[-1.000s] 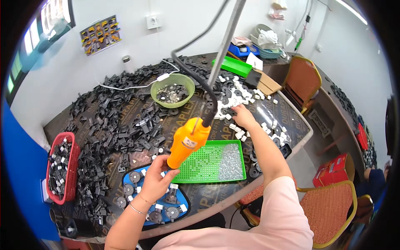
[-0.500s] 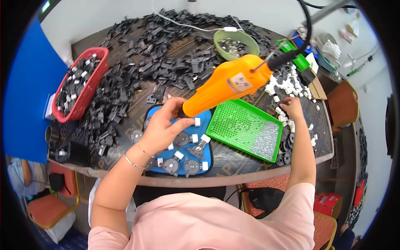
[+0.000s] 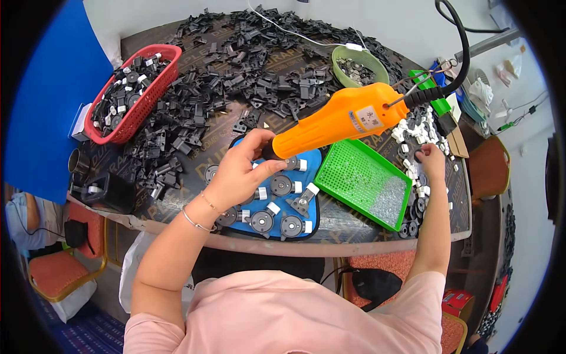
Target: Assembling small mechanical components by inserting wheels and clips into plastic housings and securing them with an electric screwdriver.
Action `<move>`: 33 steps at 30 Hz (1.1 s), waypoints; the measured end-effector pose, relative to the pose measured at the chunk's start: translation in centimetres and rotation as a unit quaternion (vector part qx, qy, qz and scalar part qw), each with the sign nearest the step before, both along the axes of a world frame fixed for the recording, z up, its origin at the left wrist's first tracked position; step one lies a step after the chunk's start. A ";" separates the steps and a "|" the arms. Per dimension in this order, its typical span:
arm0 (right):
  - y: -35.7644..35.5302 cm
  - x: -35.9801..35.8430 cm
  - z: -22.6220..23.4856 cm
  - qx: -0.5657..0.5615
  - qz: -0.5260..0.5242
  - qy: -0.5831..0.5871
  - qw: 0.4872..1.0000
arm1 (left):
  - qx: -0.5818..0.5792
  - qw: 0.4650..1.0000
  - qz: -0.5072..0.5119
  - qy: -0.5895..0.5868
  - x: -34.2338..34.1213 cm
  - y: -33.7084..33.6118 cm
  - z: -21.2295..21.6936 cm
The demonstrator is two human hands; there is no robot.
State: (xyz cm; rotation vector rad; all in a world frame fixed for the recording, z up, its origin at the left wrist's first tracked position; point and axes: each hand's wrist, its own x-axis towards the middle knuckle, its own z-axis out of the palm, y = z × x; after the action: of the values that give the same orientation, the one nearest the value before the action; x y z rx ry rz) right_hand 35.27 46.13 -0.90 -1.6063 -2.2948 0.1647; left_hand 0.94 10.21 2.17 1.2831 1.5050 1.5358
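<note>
1 orange screwdriver (image 3: 345, 118) in left hand (image 3: 239, 171)

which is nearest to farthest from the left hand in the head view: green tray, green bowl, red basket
From the left hand:
1. green tray, just to its right on the table.
2. red basket, up and to the left.
3. green bowl, far side, upper right.
The basket and bowl are close to call.
</note>
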 end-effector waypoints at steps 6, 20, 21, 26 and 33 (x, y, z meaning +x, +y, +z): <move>-21.0 -10.3 5.0 -0.009 0.329 0.180 0.927 | -0.015 1.000 0.027 -0.007 -1.2 -0.7 -0.5; -28.0 -12.7 -0.8 0.140 0.499 0.083 0.851 | 0.023 0.999 0.001 -0.048 -0.5 -1.5 -1.0; -27.9 -12.7 -0.8 0.141 0.499 0.084 0.851 | 0.021 0.999 0.001 -0.048 -0.5 -1.5 -1.0; -27.6 -12.6 -0.8 0.138 0.502 0.087 0.849 | 0.025 0.999 -0.007 -0.036 -0.3 -1.4 -0.9; -27.1 -12.7 -0.9 0.132 0.533 0.089 0.831 | 0.018 0.999 -0.014 -0.031 0.1 -1.2 -1.3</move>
State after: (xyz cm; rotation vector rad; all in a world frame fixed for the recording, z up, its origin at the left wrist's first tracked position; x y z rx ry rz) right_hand 22.59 19.01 -1.84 -0.0318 -2.6179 0.2201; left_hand 1.05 8.98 0.89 1.2593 1.4220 1.5771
